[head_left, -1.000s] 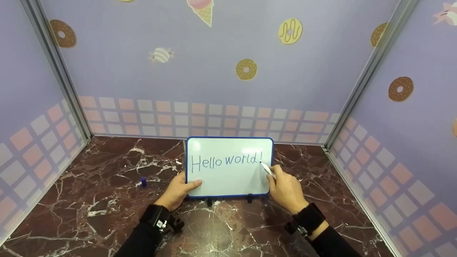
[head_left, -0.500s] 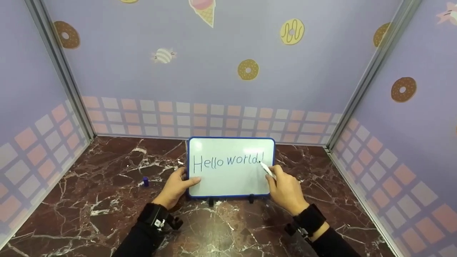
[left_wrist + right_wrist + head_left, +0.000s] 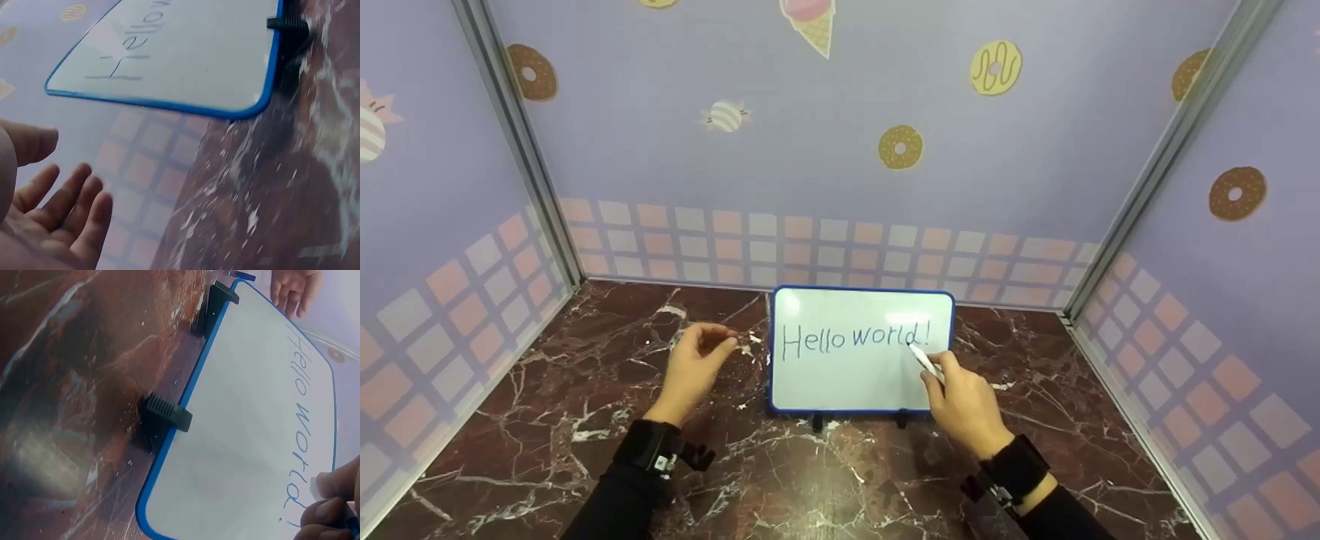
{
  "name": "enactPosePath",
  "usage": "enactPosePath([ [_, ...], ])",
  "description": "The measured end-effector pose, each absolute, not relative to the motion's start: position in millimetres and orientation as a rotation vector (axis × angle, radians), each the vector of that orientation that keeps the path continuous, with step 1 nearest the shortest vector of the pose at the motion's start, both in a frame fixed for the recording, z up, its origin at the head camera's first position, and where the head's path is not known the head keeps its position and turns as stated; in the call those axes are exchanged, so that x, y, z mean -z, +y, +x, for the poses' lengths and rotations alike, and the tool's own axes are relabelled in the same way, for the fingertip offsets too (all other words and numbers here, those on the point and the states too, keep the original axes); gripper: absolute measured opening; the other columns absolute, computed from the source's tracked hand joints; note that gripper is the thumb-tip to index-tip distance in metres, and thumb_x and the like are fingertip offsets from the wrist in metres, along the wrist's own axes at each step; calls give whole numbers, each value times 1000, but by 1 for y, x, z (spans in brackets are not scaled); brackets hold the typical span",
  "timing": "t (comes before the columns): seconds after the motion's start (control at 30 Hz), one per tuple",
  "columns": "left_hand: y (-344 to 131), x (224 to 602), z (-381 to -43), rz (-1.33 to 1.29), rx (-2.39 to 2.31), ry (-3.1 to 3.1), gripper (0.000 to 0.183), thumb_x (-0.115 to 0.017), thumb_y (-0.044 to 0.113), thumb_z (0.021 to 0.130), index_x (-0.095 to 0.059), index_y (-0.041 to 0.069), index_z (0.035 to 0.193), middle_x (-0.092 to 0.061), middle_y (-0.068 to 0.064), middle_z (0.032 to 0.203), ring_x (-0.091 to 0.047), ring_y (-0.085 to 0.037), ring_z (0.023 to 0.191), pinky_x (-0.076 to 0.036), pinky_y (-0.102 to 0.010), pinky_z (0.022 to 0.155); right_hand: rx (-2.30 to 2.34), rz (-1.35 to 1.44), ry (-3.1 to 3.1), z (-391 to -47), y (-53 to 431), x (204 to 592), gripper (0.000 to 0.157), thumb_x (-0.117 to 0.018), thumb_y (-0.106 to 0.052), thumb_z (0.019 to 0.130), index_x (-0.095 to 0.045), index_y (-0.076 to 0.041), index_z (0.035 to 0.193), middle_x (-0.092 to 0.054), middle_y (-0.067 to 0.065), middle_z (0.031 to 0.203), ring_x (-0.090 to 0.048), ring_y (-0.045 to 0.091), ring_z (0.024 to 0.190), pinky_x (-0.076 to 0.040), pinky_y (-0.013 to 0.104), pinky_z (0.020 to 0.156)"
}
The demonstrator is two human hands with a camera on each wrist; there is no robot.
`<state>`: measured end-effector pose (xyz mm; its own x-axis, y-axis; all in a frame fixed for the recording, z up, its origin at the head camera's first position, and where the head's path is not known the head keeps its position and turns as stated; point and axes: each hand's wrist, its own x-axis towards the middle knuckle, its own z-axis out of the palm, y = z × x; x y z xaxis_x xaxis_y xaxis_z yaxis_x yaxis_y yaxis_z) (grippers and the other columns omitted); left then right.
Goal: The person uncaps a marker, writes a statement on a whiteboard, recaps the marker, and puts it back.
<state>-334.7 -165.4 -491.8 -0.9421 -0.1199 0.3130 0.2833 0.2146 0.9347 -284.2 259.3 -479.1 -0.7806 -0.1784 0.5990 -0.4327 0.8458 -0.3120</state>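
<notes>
A small blue-framed whiteboard [image 3: 847, 386] stands propped up, with "Hello world!" written on it in dark ink. My right hand [image 3: 966, 405] pinches a white marker [image 3: 924, 363], whose tip overlaps the board just below the "d". Left of the board, my left hand [image 3: 690, 369] is apart from it, fingers loosely bent. The left wrist view shows those fingers [image 3: 67, 197] holding nothing. A small blue cap [image 3: 243, 275] appears past the board's far corner in the right wrist view; in the head view the left hand hides its spot.
Black stand feet [image 3: 817, 422] hold the board's lower edge on the dark red marbled table [image 3: 825, 495]. Lilac panels [image 3: 810, 165] with sweets and checks enclose the back and both sides.
My left hand has let go of the board's left edge and moved left, over where the blue cap showed. The marker tip has shifted slightly, and the head view has swung left.
</notes>
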Motion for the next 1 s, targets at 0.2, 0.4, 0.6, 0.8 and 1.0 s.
enactPosePath([
  [0.2,-199,489,-330,-83,1370,-2423,44,-72,18,110,-59,-4,145,-58,-28,142,-51,-42,133,-46,-55,114,-595,470,-2435,-283,256,481,24,-76,-12,106,-68,-3,126,-61,-2,70,-45,11,52,-37,32,48],
  [0.4,-223,504,-325,4,1049,-2671,61,-71,28,108,-53,-1,158,-49,-35,150,-39,-50,132,-42,-65,106,-597,493,-2412,-281,249,484,24,-77,-11,105,-69,-3,125,-58,-4,68,-47,12,53,-39,33,47],
  [0.6,-229,517,-321,62,984,-2777,65,-74,31,106,-54,-4,157,-49,-39,147,-38,-53,130,-43,-66,104,-647,512,-2404,-276,243,489,23,-78,-11,104,-70,-4,125,-50,-9,65,-41,9,52,-34,30,46],
  [0.8,-227,523,-321,72,924,-2785,52,-72,27,107,-62,-8,145,-56,-36,135,-42,-51,123,-46,-64,98,-655,526,-2387,-270,240,493,23,-78,-11,104,-70,-6,125,-49,-12,65,-39,6,53,-33,29,47],
  [1.0,-228,528,-322,50,866,-2774,34,-70,19,108,-70,-5,132,-64,-29,122,-49,-47,113,-48,-61,90,-675,563,-2354,-265,235,496,23,-79,-9,102,-70,-6,123,-50,-13,65,-41,5,53,-35,28,47],
])
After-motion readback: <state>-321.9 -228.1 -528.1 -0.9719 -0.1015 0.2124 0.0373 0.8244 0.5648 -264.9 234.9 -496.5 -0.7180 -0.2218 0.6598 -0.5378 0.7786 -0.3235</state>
